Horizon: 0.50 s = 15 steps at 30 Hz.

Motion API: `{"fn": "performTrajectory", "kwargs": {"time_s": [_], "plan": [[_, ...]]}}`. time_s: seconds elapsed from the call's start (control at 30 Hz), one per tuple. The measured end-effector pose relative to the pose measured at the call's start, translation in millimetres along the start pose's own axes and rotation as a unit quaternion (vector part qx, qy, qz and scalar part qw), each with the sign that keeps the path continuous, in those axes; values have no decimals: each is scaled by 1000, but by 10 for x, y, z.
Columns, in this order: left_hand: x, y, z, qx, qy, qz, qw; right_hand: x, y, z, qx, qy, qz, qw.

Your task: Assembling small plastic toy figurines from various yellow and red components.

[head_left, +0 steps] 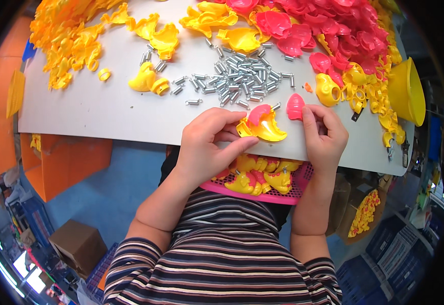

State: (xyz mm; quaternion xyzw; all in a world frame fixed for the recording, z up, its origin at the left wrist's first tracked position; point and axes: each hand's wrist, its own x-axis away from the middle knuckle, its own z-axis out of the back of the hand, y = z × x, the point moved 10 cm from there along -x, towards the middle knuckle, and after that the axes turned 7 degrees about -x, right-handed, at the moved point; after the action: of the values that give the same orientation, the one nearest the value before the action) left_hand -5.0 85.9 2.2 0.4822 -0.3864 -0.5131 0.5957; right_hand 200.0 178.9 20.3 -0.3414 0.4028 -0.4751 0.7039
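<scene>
My left hand [204, 142] pinches a glossy yellow toy shell half [271, 130] between thumb and fingers, close to the table's front edge. A pink insert [259, 114] sits in that shell, and a small metal spring [276, 107] shows at its upper edge. To the right, my right hand [327, 136] grips a ribbed pink oval piece [295, 107] by its side, with thumb and fingers closed. The two held parts are apart. Just beyond them lies a loose pile of silver springs [245, 76].
Yellow shell parts [69, 35] heap up at the far left, pink shells [339, 30] at the far right. A yellow duck-shaped part [143, 79] lies left of the springs. Below the table edge, a pink basket [250, 197] holds yellow-and-pink pieces. A yellow funnel-like container [407, 91] stands at right.
</scene>
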Motion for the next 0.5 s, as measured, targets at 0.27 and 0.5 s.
{"fn": "performTrajectory", "kwargs": {"time_s": [0.27, 0.5], "plan": [[13, 16, 43, -1, 7, -20, 1000, -548, -452, 157, 7, 14, 67, 998], [2, 7, 18, 14, 3, -15, 1000, -862, -775, -809, 102, -206, 213, 950]]}}
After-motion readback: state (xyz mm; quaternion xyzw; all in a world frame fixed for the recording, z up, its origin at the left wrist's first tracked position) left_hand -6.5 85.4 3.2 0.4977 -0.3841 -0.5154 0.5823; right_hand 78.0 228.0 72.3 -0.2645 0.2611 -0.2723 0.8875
